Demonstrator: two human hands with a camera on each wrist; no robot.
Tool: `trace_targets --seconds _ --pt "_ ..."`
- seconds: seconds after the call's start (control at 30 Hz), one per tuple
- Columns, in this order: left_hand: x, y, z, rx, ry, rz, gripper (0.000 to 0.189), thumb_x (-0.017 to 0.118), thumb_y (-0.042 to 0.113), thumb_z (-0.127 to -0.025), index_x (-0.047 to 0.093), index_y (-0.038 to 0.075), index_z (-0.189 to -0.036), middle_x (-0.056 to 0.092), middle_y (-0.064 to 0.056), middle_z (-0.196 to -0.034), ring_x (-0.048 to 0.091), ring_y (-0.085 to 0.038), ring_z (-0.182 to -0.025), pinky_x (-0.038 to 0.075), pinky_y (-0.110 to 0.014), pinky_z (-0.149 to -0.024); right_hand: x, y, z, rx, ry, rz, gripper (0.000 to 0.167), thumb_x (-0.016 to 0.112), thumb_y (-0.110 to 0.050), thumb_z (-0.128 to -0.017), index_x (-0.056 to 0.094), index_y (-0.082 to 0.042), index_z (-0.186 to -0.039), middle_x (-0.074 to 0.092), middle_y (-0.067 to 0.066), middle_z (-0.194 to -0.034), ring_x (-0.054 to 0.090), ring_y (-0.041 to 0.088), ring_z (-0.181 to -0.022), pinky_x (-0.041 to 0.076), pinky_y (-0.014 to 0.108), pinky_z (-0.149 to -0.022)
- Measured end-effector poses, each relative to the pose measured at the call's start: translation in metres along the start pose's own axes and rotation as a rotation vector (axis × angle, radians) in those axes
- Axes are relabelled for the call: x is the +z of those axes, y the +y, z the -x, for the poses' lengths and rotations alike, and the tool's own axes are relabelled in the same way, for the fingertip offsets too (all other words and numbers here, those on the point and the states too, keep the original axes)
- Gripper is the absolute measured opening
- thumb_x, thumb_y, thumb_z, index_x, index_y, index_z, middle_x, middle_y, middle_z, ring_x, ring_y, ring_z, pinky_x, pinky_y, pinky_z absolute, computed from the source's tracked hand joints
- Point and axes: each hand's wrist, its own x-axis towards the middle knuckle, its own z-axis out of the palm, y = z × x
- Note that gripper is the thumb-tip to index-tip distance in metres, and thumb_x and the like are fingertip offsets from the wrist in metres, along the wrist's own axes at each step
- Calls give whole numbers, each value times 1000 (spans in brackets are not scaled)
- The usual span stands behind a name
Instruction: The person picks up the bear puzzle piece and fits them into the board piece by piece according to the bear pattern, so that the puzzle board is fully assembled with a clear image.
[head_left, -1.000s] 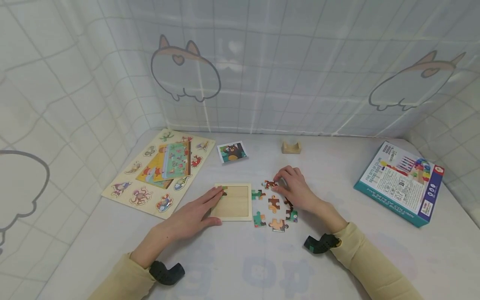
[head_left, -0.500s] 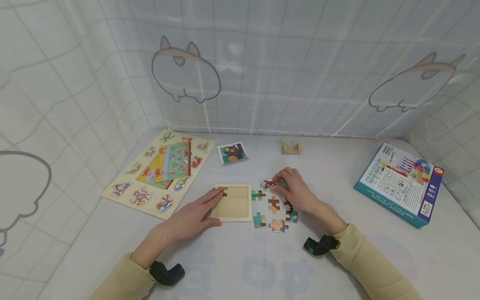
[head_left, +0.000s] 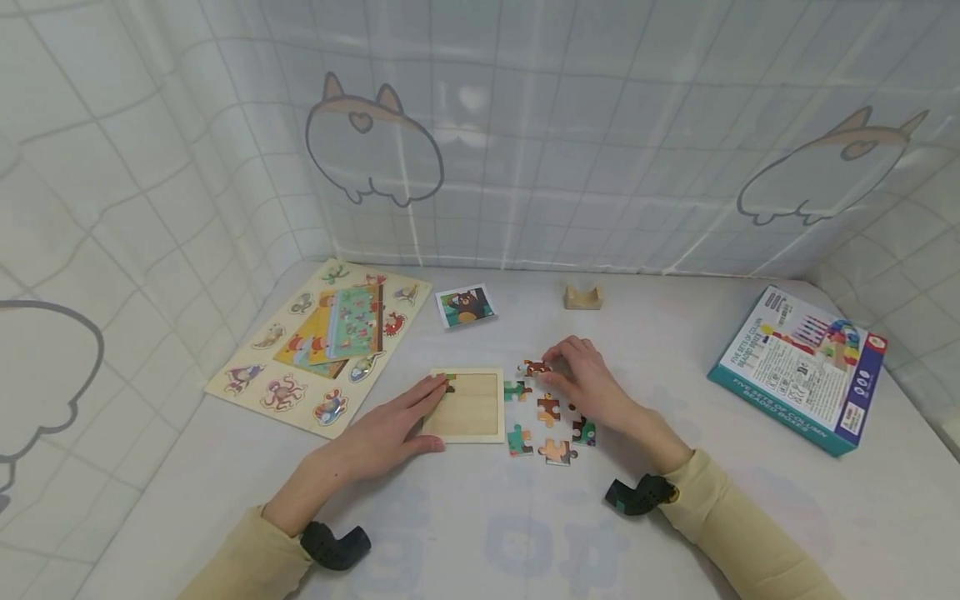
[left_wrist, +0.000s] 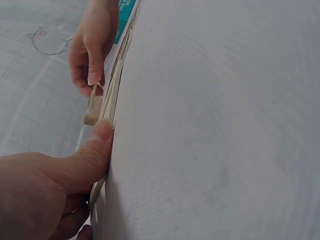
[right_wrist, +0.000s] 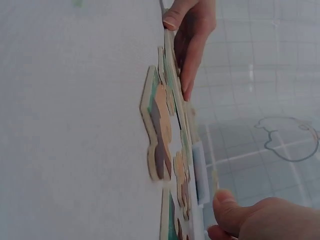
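My left hand (head_left: 390, 429) holds the left side of a shallow wooden puzzle tray (head_left: 500, 412), thumb at its near edge and fingers over the far left corner. One small green-and-brown puzzle piece (head_left: 450, 384) shows inside that corner, partly covered by the fingertips. Right of the tray, my right hand (head_left: 588, 382) pinches a brown bear puzzle piece (head_left: 534, 367) between thumb and fingers; the right wrist view shows the piece edge-on, raised above the others. Loose jigsaw pieces lie below it, among them a green one (head_left: 519, 440), a tan one (head_left: 557, 452) and a brown one (head_left: 548, 408).
A bear picture card (head_left: 465, 306) lies behind the tray, and a small wooden holder (head_left: 582, 298) stands near the back wall. At left is an animal puzzle board (head_left: 255, 392) with picture cards on it. A teal-edged box (head_left: 798, 367) lies at far right.
My right hand has shifted slightly left with the brown bear puzzle piece, toward the tray. My left hand keeps its place on the puzzle tray.
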Motion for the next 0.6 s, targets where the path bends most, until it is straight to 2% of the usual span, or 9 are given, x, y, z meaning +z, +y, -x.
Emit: trace_targets --seconds 0.37,0.6 --pt "1 0 0 9 12 -8 81 64 45 -95 29 6 -157 21 -6 -167 22 -29 -153 30 -45 -120 10 -22 -5 -79 18 -29 24 69 -16 -95 61 -2 -112 60 9 -111 51 27 -106 43 46 -93" --pt "3 -1 -1 13 17 -12 80 64 45 -96 29 6 -157 21 -6 -167 21 -29 -153 30 -45 -120 22 -34 -12 -122 15 -22 26 70 -16 -94 60 -1 -112 59 9 -110 49 25 -101 43 42 -89"
